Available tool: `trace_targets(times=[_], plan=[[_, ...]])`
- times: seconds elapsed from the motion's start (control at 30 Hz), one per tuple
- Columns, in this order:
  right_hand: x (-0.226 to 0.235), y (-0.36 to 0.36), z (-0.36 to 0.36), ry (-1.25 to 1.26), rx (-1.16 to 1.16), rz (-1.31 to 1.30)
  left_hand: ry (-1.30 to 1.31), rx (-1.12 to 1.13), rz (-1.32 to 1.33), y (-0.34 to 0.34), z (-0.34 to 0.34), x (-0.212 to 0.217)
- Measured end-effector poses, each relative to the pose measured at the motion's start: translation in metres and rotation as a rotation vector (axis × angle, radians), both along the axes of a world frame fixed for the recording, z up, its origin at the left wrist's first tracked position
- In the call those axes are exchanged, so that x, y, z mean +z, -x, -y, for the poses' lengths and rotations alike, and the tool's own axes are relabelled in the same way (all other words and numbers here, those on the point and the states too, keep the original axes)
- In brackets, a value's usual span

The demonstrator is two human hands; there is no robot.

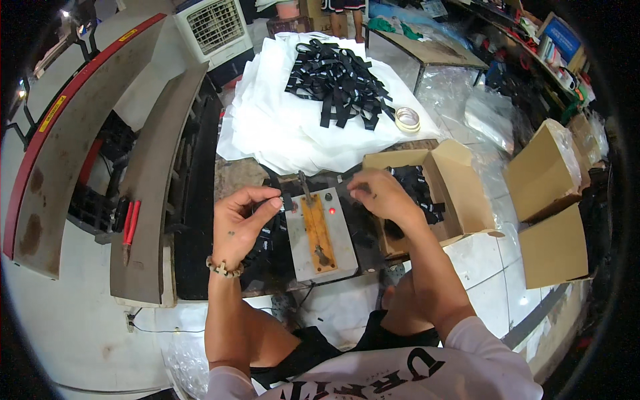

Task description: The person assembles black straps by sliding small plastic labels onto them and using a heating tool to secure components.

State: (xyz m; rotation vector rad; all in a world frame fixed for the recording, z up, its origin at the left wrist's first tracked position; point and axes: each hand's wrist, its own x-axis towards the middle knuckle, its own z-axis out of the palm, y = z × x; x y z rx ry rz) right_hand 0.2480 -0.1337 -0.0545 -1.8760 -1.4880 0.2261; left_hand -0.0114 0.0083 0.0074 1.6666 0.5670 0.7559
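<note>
In front of me stands a grey box-shaped device [303, 257] with a yellowish metal plate [318, 233] on top, a small lit red light and a black knob. My left hand [239, 220] is at its left side, thumb and forefinger pinching a short black strap [287, 200]. More black straps [265, 241] lie below that hand, partly hidden by it. Beyond the device's right side, my right hand [385, 195] is closed, its fingertips together by the near cardboard box; what they hold, if anything, is unclear.
Black straps [340, 77] are heaped on white sheets [267, 120], beside tape rolls [407, 120]. An open cardboard box [460, 193] holds more straps. Red-handled pliers [132, 223] lie on the bench at left. Another carton [550, 200] stands on the floor; a person's legs [343, 25] show behind.
</note>
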Motion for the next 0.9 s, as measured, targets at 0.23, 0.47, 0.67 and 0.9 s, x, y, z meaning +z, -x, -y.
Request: trace_targets(times=[0.23, 0.47, 0.67, 0.9], plan=[[0.057, 0.083, -0.002, -0.317, 0.308, -0.808, -0.07, -0.081, 0.017, -0.011, 0.028, 0.001], [0.055, 0.057, 0.008, -0.239, 0.241, -0.839, 0.063, -0.173, 0.017, -0.003, 0.011, 0.005], [0.053, 0.051, 0.007, -0.157, 0.199, -0.78, 0.09, -0.157, 0.043, -0.008, 0.005, -0.006], [0.05, 0.047, 0.006, -0.146, 0.156, -0.779, 0.063, -0.126, -0.011, -0.012, 0.007, -0.011]])
